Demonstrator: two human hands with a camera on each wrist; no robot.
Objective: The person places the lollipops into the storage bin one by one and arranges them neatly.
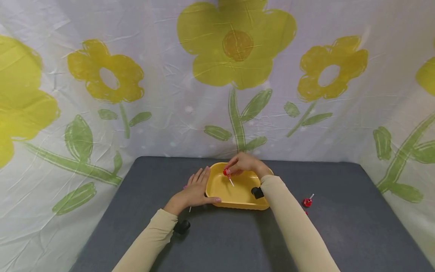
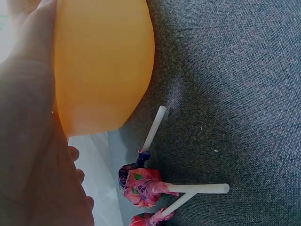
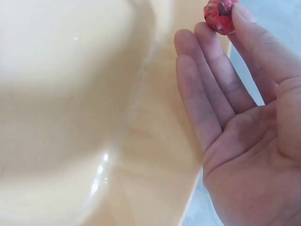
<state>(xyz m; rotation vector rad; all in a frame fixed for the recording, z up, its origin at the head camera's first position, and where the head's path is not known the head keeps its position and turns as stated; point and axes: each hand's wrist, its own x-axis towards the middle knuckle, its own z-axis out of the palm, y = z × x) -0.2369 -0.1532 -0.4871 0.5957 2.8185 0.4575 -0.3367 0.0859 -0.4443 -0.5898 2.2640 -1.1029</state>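
Note:
My right hand [image 1: 246, 163] pinches a red-wrapped lollipop [image 1: 225, 172] between thumb and fingers, above the yellow tray [image 1: 238, 206]. Its white stick slants down toward the tray floor. In the right wrist view the lollipop's red head [image 3: 219, 18] sits at the fingertips, the other fingers spread beside the tray's inner wall [image 3: 164, 122]. My left hand [image 1: 196, 190] rests on the tray's left rim, fingers straight and thumb along the front edge. Below that hand, in the left wrist view, a pink-wrapped lollipop [image 2: 142, 187] lies beside a dark purple one [image 2: 124, 173] and another pink one [image 2: 143, 219].
Two red lollipops lie on the dark grey table [image 1: 217, 241] right of the tray; one [image 1: 307, 203] shows whole, the other [image 1: 306, 212] is partly hidden by the right sleeve. A flower-printed white cloth [image 1: 163, 113] hangs behind the table and along its sides.

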